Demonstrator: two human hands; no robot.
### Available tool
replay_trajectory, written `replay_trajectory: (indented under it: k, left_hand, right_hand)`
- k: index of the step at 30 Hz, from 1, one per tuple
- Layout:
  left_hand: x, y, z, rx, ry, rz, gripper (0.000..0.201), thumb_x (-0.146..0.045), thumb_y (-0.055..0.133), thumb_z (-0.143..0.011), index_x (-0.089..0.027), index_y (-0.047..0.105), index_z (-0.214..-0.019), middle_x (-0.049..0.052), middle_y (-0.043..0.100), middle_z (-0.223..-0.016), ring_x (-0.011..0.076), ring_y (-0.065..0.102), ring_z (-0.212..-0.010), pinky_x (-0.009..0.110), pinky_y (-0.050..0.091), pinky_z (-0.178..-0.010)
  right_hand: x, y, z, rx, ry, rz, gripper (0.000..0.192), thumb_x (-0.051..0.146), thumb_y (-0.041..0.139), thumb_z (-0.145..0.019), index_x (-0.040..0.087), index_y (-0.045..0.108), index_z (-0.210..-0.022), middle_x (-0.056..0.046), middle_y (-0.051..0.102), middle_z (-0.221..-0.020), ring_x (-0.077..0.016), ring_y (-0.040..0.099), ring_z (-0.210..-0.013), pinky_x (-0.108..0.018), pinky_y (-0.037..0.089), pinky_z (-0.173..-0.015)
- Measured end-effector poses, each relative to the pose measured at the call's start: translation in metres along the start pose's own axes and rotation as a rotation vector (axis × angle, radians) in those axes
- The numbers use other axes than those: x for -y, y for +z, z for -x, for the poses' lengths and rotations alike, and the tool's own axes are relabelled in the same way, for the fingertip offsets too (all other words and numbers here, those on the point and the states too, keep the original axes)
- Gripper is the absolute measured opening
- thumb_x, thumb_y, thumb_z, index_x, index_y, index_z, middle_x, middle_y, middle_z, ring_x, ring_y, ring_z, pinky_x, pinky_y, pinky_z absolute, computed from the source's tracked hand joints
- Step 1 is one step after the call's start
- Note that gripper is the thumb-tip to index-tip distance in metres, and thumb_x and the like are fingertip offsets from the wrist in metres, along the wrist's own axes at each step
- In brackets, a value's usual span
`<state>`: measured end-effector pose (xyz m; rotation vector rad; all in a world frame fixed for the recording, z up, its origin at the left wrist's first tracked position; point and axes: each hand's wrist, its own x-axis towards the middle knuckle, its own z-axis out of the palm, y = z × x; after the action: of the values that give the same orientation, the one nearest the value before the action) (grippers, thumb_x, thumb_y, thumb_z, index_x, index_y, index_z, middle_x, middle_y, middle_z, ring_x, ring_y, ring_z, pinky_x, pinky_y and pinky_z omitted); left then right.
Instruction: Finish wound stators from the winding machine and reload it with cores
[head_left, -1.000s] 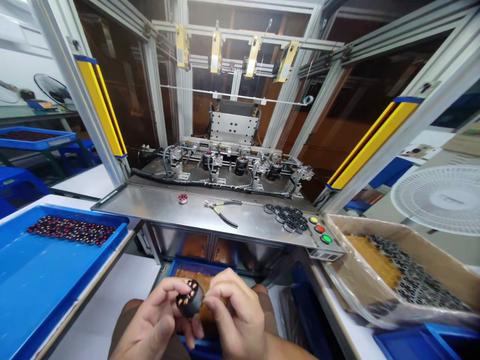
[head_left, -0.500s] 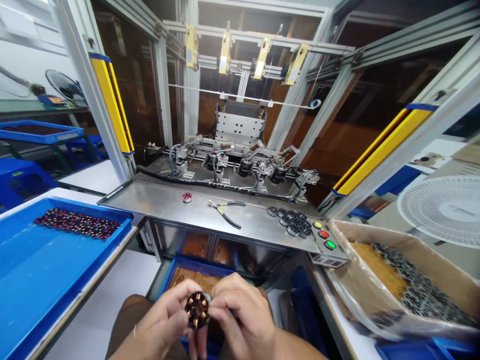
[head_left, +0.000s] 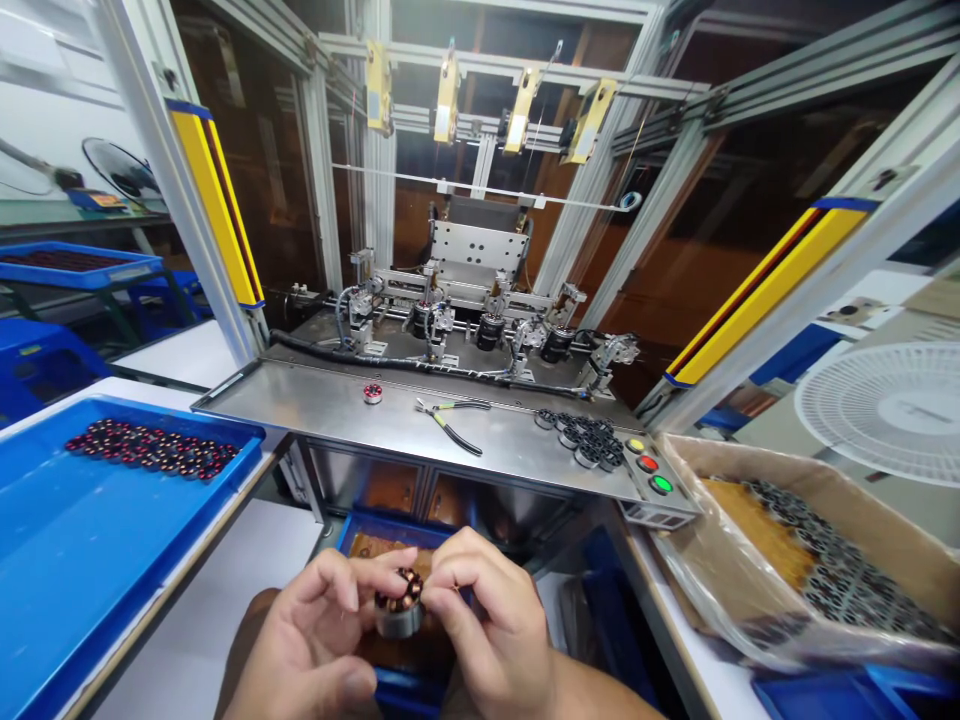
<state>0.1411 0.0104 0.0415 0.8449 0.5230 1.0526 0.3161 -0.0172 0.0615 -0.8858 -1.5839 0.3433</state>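
I hold a stator (head_left: pixel 400 604) between both hands low over my lap, its copper coils facing up and its grey body below. My left hand (head_left: pixel 315 640) cups it from the left with fingers curled round it, and my right hand (head_left: pixel 487 630) pinches its right rim with thumb and forefinger closed on it. Just beyond my knuckles a blue bin (head_left: pixel 375 535) with brown stuff in it sits under the bench, partly hidden by my hands. To my left a blue tray (head_left: pixel 90 560) lies on a white table, with a row of wound stators (head_left: pixel 150 447) along its far edge. To my right an open carton (head_left: pixel 862 500) lined with plastic holds dark bare cores (head_left: pixel 825 570). Further on, the steel shelf (head_left: pixel 315 410) carries a lone stator (head_left: pixel 372 393), pliers (head_left: pixel 450 420), and a cluster of bare cores (head_left: pixel 589 440) beside three buttons (head_left: pixel 646 464), yellow, red and green. Behind the shelf stands the winding machine (head_left: pixel 480 320) with its row of fixtures, framed by two yellow light curtains (head_left: pixel 214 210). A white fan guard (head_left: pixel 885 410) lies far right, well apart from the carton.
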Motion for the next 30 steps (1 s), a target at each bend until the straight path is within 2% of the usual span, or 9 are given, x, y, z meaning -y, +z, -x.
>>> replay_trajectory:
  k: [2, 4, 7, 11, 16, 20, 23, 26, 30]
  left_hand:
    - [0.001, 0.002, -0.001, -0.024, -0.013, -0.001, 0.041, -0.041, 0.091, -0.055, -0.025, 0.064, -0.082, 0.004, 0.075, -0.098, 0.0266, 0.060, -0.118, 0.035, 0.048, -0.095]
    - [0.003, 0.005, -0.003, 0.037, -0.100, -0.021, 0.047, -0.053, 0.084, -0.061, -0.022, 0.066, -0.091, 0.007, 0.073, -0.098, 0.0223, 0.066, -0.099, 0.029, 0.052, -0.083]
    - [0.005, 0.008, -0.005, 0.174, -0.281, -0.062, 0.051, -0.062, 0.074, -0.069, -0.016, 0.068, -0.090, 0.005, 0.069, -0.073, 0.0156, 0.064, -0.066, 0.023, 0.049, -0.057]
    - [0.006, 0.005, -0.005, 0.162, -0.211, -0.112, 0.037, -0.048, 0.078, -0.073, -0.018, 0.070, -0.094, 0.003, 0.070, -0.073, 0.0145, 0.065, -0.065, 0.022, 0.050, -0.056]
    - [0.002, 0.009, -0.001, 0.053, -0.184, -0.123, 0.040, -0.048, 0.081, -0.069, -0.017, 0.072, -0.093, 0.004, 0.072, -0.075, 0.0147, 0.066, -0.064, 0.023, 0.052, -0.057]
    - [0.003, 0.010, -0.001, 0.074, -0.172, -0.120, 0.037, -0.048, 0.081, -0.070, -0.017, 0.073, -0.089, 0.003, 0.071, -0.071, 0.0135, 0.065, -0.062, 0.023, 0.052, -0.057]
    - [0.010, 0.003, -0.003, 0.112, -0.158, -0.115, 0.035, -0.044, 0.078, -0.074, -0.018, 0.071, -0.096, 0.004, 0.072, -0.074, 0.0159, 0.067, -0.065, 0.024, 0.052, -0.058]
    - [0.014, 0.000, -0.003, 0.109, -0.125, -0.078, 0.030, -0.036, 0.078, -0.077, -0.021, 0.069, -0.101, 0.004, 0.072, -0.077, 0.0170, 0.069, -0.070, 0.025, 0.052, -0.059]
    - [0.008, 0.008, -0.002, 0.095, -0.029, 0.115, 0.037, -0.026, 0.090, -0.059, -0.024, 0.068, -0.088, 0.003, 0.070, -0.106, 0.0163, 0.068, -0.085, 0.025, 0.052, -0.072]
  right_hand:
    - [-0.002, -0.002, 0.000, 0.040, -0.078, 0.016, 0.016, 0.019, 0.052, -0.096, 0.017, 0.062, -0.083, -0.005, 0.062, -0.070, -0.0145, 0.059, -0.065, -0.026, 0.051, -0.060]
    - [-0.004, -0.003, 0.002, 0.071, -0.149, 0.050, 0.015, 0.019, 0.052, -0.096, 0.016, 0.062, -0.087, -0.006, 0.063, -0.071, -0.0146, 0.060, -0.065, -0.026, 0.052, -0.060]
    - [-0.007, -0.006, 0.004, 0.063, -0.196, 0.087, 0.011, 0.019, 0.053, -0.096, 0.016, 0.062, -0.093, -0.007, 0.064, -0.074, -0.0149, 0.062, -0.067, -0.025, 0.053, -0.059]
    - [-0.008, -0.015, -0.002, 0.105, -0.239, 0.019, 0.011, 0.018, 0.056, -0.093, 0.018, 0.060, -0.103, -0.006, 0.064, -0.079, -0.0168, 0.063, -0.072, -0.029, 0.056, -0.065]
    - [-0.012, -0.028, -0.016, 0.151, -0.144, -0.058, 0.068, 0.035, 0.081, -0.076, 0.021, 0.047, -0.133, -0.013, 0.063, -0.109, -0.0241, 0.062, -0.100, -0.041, 0.056, -0.085]
    - [-0.009, -0.029, -0.021, 0.212, -0.171, -0.084, 0.031, 0.033, 0.075, -0.083, 0.018, 0.065, -0.108, -0.008, 0.065, -0.087, -0.0165, 0.063, -0.077, -0.029, 0.055, -0.068]
    - [-0.005, -0.027, -0.020, 0.215, -0.214, -0.007, 0.010, 0.026, 0.067, -0.090, 0.017, 0.069, -0.093, -0.006, 0.065, -0.077, -0.0147, 0.061, -0.069, -0.028, 0.053, -0.063]
    - [-0.002, -0.025, -0.016, 0.217, -0.218, 0.050, 0.007, 0.015, 0.064, -0.090, 0.017, 0.069, -0.094, -0.005, 0.066, -0.074, -0.0142, 0.060, -0.066, -0.027, 0.052, -0.061]
    - [0.001, -0.024, -0.014, 0.218, -0.088, 0.048, 0.015, 0.004, 0.057, -0.087, 0.016, 0.065, -0.090, -0.005, 0.063, -0.072, -0.0146, 0.060, -0.065, -0.025, 0.051, -0.057]
